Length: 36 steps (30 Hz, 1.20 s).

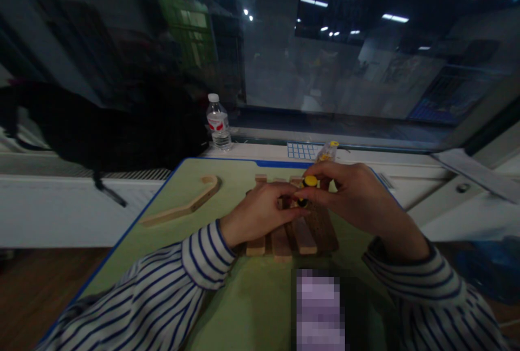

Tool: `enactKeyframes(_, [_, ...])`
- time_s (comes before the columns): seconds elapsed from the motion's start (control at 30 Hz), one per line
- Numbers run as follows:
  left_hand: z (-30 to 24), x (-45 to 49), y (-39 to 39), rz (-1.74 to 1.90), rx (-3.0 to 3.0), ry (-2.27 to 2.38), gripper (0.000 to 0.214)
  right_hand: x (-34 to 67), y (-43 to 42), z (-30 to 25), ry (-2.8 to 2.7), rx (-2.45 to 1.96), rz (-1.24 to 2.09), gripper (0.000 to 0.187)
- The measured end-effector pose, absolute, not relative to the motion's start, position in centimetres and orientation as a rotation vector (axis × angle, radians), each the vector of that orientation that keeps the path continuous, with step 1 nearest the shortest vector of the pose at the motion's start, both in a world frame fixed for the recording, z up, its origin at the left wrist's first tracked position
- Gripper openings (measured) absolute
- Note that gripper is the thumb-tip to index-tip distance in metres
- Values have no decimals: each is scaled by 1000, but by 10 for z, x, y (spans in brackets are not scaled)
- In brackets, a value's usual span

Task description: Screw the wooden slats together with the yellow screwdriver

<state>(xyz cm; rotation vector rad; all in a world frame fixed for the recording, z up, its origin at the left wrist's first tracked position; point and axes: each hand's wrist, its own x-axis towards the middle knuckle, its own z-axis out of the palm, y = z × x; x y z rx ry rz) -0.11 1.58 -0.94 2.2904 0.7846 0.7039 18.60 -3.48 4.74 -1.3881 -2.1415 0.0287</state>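
Note:
My right hand [349,194] grips a short yellow-and-black screwdriver [311,181] between thumb and fingers. It is held roughly upright, above several wooden slats. My left hand [264,210] lies across the slats, thumb and fingertips drawn together near the screwdriver's lower end. Whatever sits between those fingertips is hidden or too small to make out. Below the hands the pale wooden slats [281,245] lie side by side. A browner wooden board [327,232] with small holes is at their right.
A curved wooden piece [190,207] lies on the left of the green tabletop [162,253]. On the sill stand a water bottle [219,123] and a clear bag [327,151] with yellow bits. A black bag [122,134] is at the left. A blurred-out phone-like patch [319,307] is in front.

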Motion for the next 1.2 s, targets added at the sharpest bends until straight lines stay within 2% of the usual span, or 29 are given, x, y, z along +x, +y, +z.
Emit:
enactKeyframes(0.37, [-12,0,16,703,2268,772,26,183,-35,48,-2114,-1416,14,36])
enactKeyframes(0.63, [-11,-2,16,655,2263,776,27,180,-34,46,-2102,-1406,29,30])
enactKeyframes(1.2, [-9,-3,15,620,2351,749,23,180,-37,51,-2156,-1361,-27,39])
